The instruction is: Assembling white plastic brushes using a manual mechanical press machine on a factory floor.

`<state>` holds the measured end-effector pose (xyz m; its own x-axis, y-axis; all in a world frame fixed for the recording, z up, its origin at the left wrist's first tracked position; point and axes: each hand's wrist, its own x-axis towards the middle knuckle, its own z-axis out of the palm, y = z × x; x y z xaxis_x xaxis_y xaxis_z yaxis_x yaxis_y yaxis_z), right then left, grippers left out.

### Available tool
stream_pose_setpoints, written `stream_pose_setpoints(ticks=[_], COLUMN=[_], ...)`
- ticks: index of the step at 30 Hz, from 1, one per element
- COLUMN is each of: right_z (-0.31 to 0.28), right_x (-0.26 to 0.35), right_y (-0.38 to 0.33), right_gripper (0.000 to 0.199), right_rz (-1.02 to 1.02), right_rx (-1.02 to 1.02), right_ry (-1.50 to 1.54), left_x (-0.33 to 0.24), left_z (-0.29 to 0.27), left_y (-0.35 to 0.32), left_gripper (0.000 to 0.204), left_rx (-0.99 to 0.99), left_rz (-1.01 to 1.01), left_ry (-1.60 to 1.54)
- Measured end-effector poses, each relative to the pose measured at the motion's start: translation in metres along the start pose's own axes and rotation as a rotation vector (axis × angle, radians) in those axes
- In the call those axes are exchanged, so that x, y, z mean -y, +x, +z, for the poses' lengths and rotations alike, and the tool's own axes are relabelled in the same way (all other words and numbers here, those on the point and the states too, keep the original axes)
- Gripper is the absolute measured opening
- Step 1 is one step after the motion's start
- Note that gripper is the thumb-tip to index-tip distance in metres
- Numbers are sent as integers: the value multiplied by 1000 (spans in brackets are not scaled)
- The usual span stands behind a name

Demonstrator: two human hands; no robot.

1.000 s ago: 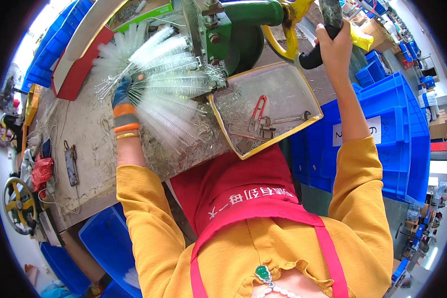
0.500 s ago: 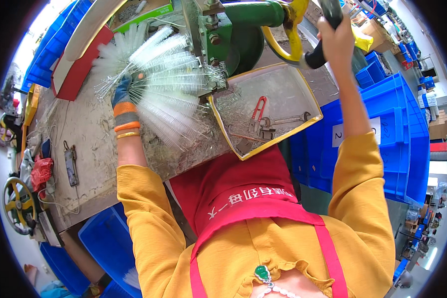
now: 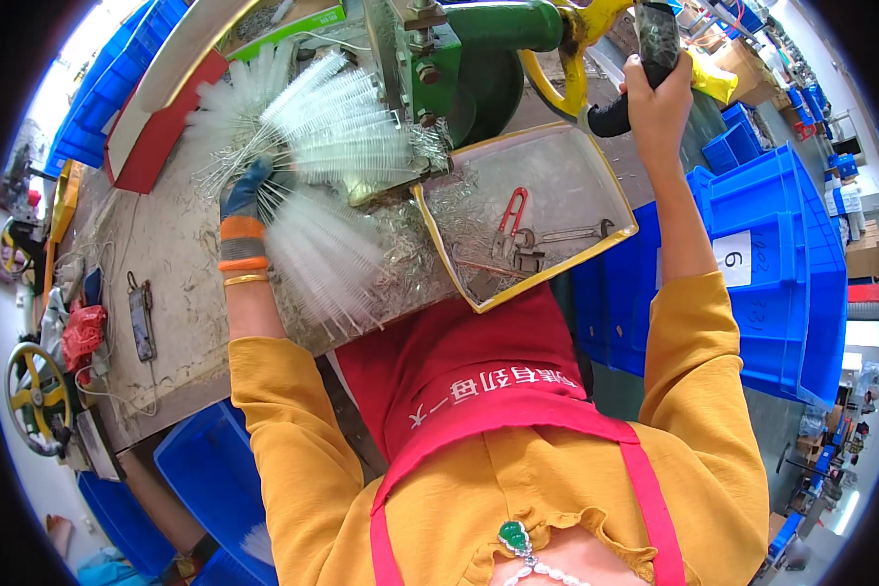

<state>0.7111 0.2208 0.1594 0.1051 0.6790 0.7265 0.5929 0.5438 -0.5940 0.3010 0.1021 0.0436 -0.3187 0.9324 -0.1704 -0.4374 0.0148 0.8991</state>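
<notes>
My left hand [image 3: 247,190], in a blue, orange and grey glove, is closed round the twisted wire stems of a fanned bunch of white-bristled wire brushes [image 3: 347,127]. The brushes spread away over the bench, their far ends by the jaw of a green machine [image 3: 435,73]. Some brushes [image 3: 327,259] splay toward the bench's near edge, apart from the upper group. My bare right hand [image 3: 660,103] grips the black handle [image 3: 657,44] of the machine's yellow handwheel [image 3: 576,68]. The stem ends inside my left fist are partly hidden.
A yellow-edged tray [image 3: 557,166] holds red-handled pliers [image 3: 511,220], a wrench [image 3: 571,234] and wire scraps. Blue crates [image 3: 791,264] stand at the right, and a blue bin [image 3: 205,479] sits below the bench at the left. A phone-like device [image 3: 142,322] lies on the bench.
A gap has opened between the upper and lower brushes, and the lower ones swing nearer me. My right hand has come slightly toward me with the handle.
</notes>
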Motion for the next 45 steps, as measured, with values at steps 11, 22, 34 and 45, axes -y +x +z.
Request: stream_pose_setpoints(ticks=[11, 22, 34, 45], right_z=[20, -5, -8, 2], right_x=[-21, 25, 62, 9], right_y=[-36, 19, 67, -14], right_gripper=[29, 27, 20, 31], right_rz=[-54, 68, 81, 101], right_rx=[-189, 112, 338, 6], right_ry=[69, 4, -150, 115], left_x=[16, 19, 15, 13], left_z=[-14, 8, 35, 39], left_y=[22, 23, 19, 17], left_gripper=[26, 20, 23, 31], left_rx=[-251, -557, -761, -915], left_rz=[52, 103, 130, 153], left_ry=[-228, -278, -144, 168])
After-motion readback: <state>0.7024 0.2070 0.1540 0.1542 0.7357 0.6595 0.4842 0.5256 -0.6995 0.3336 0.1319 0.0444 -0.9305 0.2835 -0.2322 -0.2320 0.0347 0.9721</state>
